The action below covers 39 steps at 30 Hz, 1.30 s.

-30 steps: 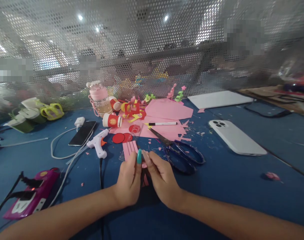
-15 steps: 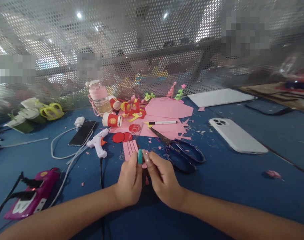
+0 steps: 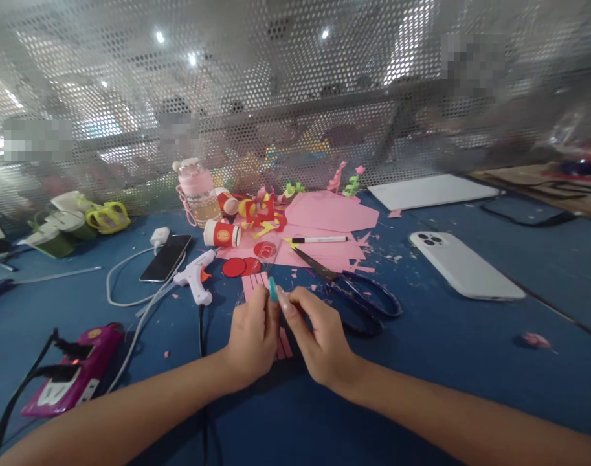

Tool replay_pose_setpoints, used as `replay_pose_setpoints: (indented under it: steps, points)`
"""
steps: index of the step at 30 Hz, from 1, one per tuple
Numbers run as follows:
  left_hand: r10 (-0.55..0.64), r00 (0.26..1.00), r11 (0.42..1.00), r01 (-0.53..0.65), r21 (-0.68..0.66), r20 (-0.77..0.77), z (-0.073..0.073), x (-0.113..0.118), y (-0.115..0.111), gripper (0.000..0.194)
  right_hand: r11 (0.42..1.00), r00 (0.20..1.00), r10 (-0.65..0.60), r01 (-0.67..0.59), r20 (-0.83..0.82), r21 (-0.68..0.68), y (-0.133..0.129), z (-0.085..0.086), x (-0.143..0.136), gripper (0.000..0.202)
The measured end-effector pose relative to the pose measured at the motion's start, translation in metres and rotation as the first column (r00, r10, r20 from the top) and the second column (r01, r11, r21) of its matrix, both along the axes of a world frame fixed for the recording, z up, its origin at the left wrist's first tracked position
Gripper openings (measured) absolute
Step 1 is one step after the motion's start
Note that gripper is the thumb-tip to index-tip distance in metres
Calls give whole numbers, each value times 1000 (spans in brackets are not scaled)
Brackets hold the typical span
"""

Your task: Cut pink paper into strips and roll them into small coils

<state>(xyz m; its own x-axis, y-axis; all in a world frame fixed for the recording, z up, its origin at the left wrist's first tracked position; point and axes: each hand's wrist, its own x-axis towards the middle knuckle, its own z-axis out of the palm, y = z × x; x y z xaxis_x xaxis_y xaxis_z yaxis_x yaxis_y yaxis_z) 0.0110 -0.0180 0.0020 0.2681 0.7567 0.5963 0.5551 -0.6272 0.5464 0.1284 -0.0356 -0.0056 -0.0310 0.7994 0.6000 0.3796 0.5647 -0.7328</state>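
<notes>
My left hand (image 3: pixel 253 333) and my right hand (image 3: pixel 322 336) meet at the fingertips in the lower middle, both with fingers closed. Between them is a small teal piece (image 3: pixel 272 289), apparently pinched by my left fingers. My right thumb and forefinger press close beside it; whatever they hold is too small to make out. A pink paper strip with dark lines (image 3: pixel 254 283) shows beyond my left hand, and another lined pink piece (image 3: pixel 284 343) appears between the hands. Blue-handled scissors (image 3: pixel 324 270) lie open just past my right hand.
Left of the hands are a glue gun (image 3: pixel 196 277), a black phone (image 3: pixel 166 257) and a purple power strip (image 3: pixel 76 372). Beyond lie pink sheets (image 3: pixel 331 210), a pen (image 3: pixel 319 239), red circles (image 3: pixel 234 267) and a paper cup (image 3: pixel 222 233). A white phone (image 3: pixel 465 265) rests at right.
The view has shifted slightly. The teal piece now tilts and shows less of itself, and the lined pink piece between my hands is more exposed.
</notes>
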Motion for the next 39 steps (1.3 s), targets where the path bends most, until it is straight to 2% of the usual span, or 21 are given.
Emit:
replay_pose_setpoints:
  steps: [3, 8, 13, 16, 21, 29, 39]
  points:
    - [-11, 1000, 999, 12, 32, -22, 1, -1, -1, 18, 1000, 1000, 8, -8, 23, -23, 0, -1, 0, 21]
    - [-69, 997, 997, 70, -43, 34, -2, -4, -1, 17, 999, 1000, 17, -17, -3, -31, 2, 0, 1, 27]
    - [-5, 994, 993, 18, -120, 110, -4, -4, 2, 17, 995, 993, 50, -59, -110, -85, 4, 0, 0, 27]
    - [-87, 993, 990, 94, -103, 75, -2, -3, 3, 16, 992, 987, 68, -82, -146, -93, 4, 0, -2, 27]
    - [-176, 974, 979, 189, -81, 141, -2, -3, 4, 16, 992, 987, 53, -70, -152, -105, 0, 1, -5, 27]
    - [-124, 983, 991, 130, -37, 135, -4, 0, -6, 15, 987, 971, 48, -82, -232, -140, -5, -1, -11, 26]
    - [-195, 965, 974, 211, -82, 173, -1, 2, -8, 16, 972, 944, 69, -136, -322, -193, -10, -3, -15, 25]
